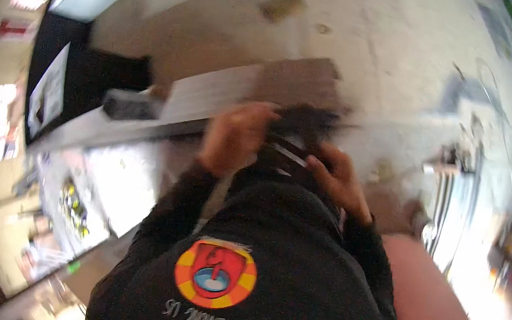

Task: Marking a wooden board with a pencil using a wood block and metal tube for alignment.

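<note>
In front of my waist is a black thing (304, 122) with a pale strip along its near side; motion blur hides what kind it is. My right hand (340, 178) is closed on its right side, the thumb lying over the near edge near the strip. At its left side, my left hand (233, 135) is curled with its fingertips against the black thing, though these fingers are smeared. Just beyond my hands lies a flat board-like surface, part pale grey (209, 93) and part brown (297, 80).
A dark grey box-shaped object (130, 105) sits left of my left hand, near a black panel (106, 75) and a propped white printed sheet (49, 89). A blurred tan block (283, 6) lies on the pale floor (391, 54) ahead. Something pink (429, 305) is close by on my right.
</note>
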A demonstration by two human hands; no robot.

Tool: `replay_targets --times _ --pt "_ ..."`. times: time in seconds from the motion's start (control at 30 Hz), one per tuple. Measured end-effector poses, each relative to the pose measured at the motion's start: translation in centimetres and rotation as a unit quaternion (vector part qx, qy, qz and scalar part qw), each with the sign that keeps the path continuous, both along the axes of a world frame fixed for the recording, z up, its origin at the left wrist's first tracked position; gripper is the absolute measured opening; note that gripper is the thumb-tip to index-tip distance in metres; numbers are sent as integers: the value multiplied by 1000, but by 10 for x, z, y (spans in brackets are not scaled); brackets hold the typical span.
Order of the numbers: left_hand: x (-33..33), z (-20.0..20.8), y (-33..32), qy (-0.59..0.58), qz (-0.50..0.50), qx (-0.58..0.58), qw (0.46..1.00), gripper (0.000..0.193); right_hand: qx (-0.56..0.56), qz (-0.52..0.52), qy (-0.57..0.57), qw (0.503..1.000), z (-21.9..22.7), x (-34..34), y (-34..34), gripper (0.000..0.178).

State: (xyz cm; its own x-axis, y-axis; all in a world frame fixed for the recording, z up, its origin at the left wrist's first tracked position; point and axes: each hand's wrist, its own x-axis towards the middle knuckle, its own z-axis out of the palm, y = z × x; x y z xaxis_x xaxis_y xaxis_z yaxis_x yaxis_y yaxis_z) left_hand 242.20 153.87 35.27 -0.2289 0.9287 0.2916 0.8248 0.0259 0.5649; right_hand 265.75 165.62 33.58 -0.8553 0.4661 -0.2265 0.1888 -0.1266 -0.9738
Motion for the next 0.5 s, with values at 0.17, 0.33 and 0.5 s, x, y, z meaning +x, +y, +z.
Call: replay_targets --times 0.17,0.33,0.5 --pt "23 -4 -70 37 78 191 978 42 -167 32 34 985 -47 57 -3 27" --pt "-62 -34 -147 -172 383 223 880 92 -127 -138 19 982 -21 81 -53 32" --pt "-215 -104 -168 -173 217 141 950 102 -8 -149 9 989 -23 63 -120 31"
